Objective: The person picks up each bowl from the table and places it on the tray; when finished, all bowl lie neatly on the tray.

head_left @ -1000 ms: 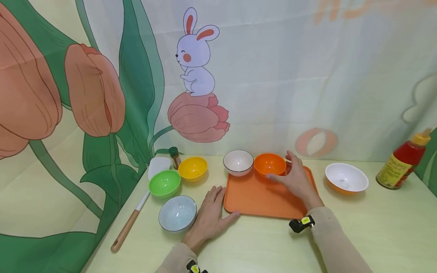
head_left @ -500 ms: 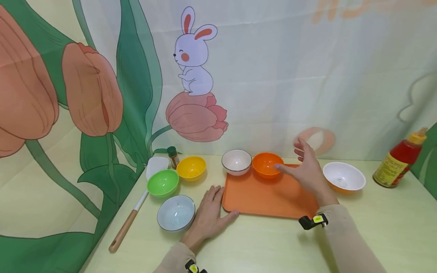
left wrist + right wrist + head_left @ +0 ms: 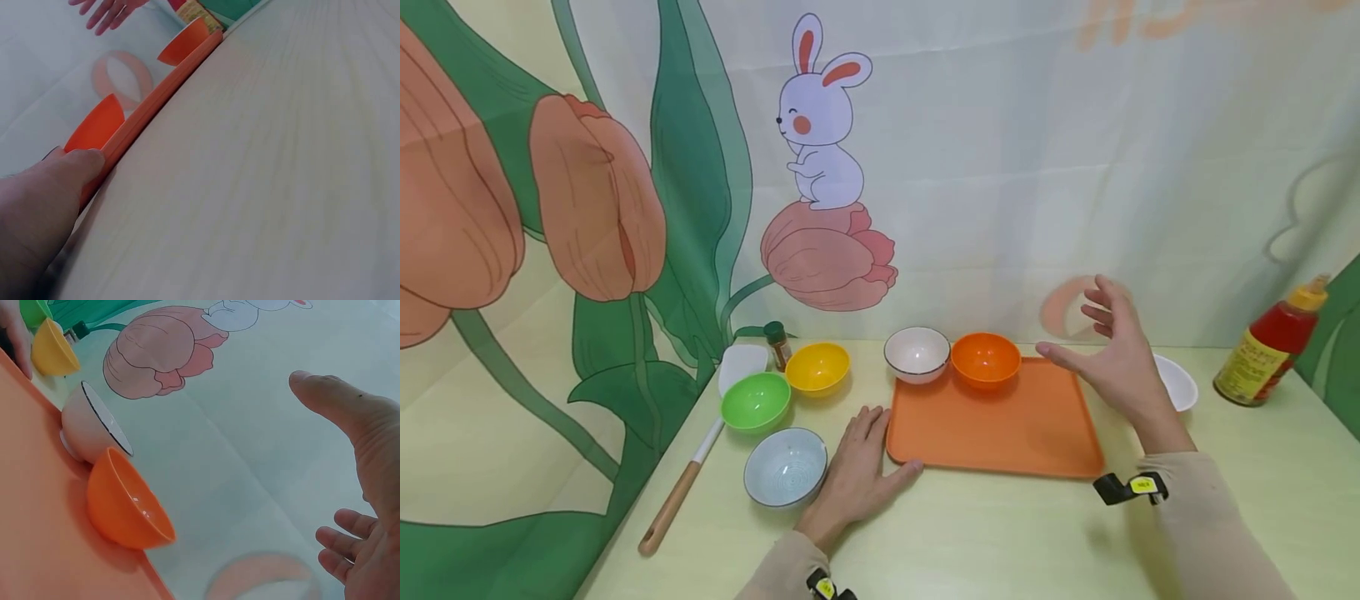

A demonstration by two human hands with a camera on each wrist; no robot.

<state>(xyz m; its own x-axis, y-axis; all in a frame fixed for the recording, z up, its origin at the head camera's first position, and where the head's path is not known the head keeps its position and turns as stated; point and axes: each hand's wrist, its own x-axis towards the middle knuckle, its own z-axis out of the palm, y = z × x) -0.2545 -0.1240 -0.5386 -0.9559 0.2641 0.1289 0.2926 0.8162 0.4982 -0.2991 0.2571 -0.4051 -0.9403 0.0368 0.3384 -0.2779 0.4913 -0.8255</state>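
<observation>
Right hand (image 3: pixel 1120 367): empty, fingers loosely bent, thumb spread away from them; the left wrist view shows it raised well above the orange tray (image 3: pixel 992 429), a height the head view tells less plainly.
Left hand (image 3: pixel 861 475): unclenched, resting on the table (image 3: pixel 970 537); the head view shows its fingers lying along the tray's left end, while the left wrist view shows mainly the thumb at the near edge.
Tray: between the two hands.
Orange bowl (image 3: pixel 987 362): upright on the tray, left of the right hand and apart from it.
White bowl (image 3: pixel 917 356): just beside the orange bowl, toward the left hand; its foot at the tray's far edge shows in the right wrist view.
White-lined bowl (image 3: pixel 1177 387): partly hidden behind the right hand in the head view; its orange outer wall (image 3: pixel 181 47) appears in the left wrist view.
Blue-grey bowl (image 3: pixel 786 468): just left of the left hand, visible from the head alone.
Sauce bottle (image 3: pixel 1266 354): right of the right hand; only part shows from the left wrist.
</observation>
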